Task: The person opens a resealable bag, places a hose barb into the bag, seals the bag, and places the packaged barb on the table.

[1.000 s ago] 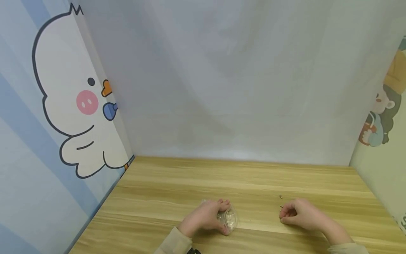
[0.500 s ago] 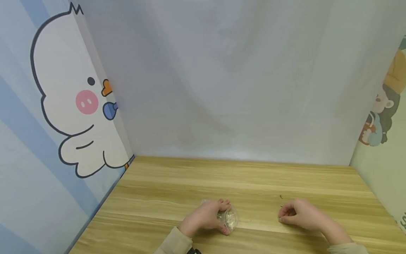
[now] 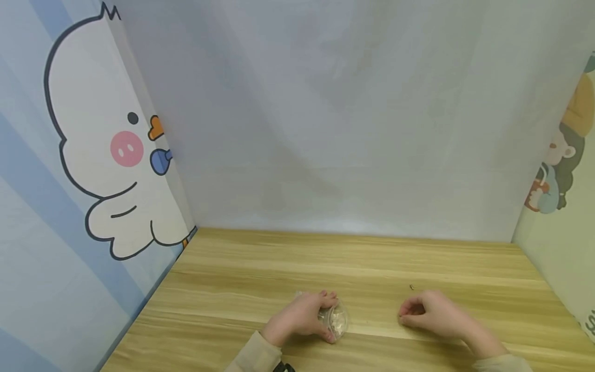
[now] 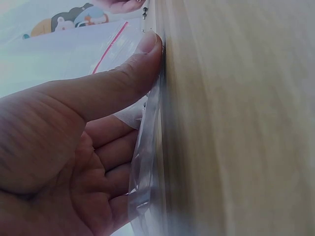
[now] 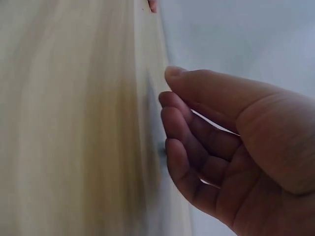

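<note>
My left hand (image 3: 299, 316) grips a clear plastic zip bag (image 3: 339, 319) lying on the table, thumb and fingers spread at its rounded mouth. In the left wrist view the bag's red strip (image 4: 110, 48) stands above the thumb, and clear film runs along the fingers. My right hand (image 3: 432, 314) hovers low over the table to the bag's right, with thumb and fingertips together in a pinch; whatever lies between them is mostly hidden. Dark metal bits (image 4: 145, 12) show beside its fingertips in the left wrist view. A tiny metal piece (image 3: 411, 287) lies beyond the right hand.
The wood-grain table (image 3: 260, 258) ends at a pale grey backdrop (image 3: 348, 129). A cartoon-printed panel (image 3: 99, 129) stands at the left and another printed panel (image 3: 564, 232) at the right.
My right hand has moved slightly left, toward the bag. Two small metal pieces seen by its fingertips earlier no longer show in the head view. My left hand stays in place.
</note>
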A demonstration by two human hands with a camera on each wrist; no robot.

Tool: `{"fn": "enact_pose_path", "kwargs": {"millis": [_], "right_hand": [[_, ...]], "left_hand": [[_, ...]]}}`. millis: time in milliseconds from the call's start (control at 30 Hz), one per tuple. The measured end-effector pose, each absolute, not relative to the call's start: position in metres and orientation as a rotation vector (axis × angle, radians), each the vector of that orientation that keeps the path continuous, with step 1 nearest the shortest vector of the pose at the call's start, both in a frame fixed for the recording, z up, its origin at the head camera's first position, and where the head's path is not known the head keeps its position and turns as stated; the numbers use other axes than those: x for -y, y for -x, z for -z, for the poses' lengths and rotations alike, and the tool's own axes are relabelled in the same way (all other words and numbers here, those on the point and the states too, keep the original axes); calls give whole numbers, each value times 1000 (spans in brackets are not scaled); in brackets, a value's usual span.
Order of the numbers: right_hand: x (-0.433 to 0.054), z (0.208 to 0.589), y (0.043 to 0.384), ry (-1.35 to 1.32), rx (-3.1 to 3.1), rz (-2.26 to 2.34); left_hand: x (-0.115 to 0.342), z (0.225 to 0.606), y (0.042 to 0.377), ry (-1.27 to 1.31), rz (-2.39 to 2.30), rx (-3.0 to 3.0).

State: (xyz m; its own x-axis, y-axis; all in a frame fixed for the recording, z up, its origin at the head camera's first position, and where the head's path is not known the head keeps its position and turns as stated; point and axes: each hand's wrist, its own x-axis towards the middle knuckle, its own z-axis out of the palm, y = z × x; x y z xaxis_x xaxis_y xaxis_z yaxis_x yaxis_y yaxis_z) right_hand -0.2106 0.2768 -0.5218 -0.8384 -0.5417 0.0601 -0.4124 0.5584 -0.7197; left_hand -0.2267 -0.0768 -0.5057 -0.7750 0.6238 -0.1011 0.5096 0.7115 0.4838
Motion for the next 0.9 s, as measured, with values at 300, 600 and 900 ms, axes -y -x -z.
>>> {"fn": "enact_pose_path", "kwargs": {"millis": [300, 600, 900], "right_hand": [[-226, 522, 201, 792, -2622, 1199], [-176, 517, 204, 905, -2615, 1250], [-150, 519, 207, 894, -2616, 1305]], "left_hand": [[82, 507, 222, -937, -608, -2669], [82, 508, 222, -944, -608, -2671], [84, 508, 221, -935, -619, -2665]]}}
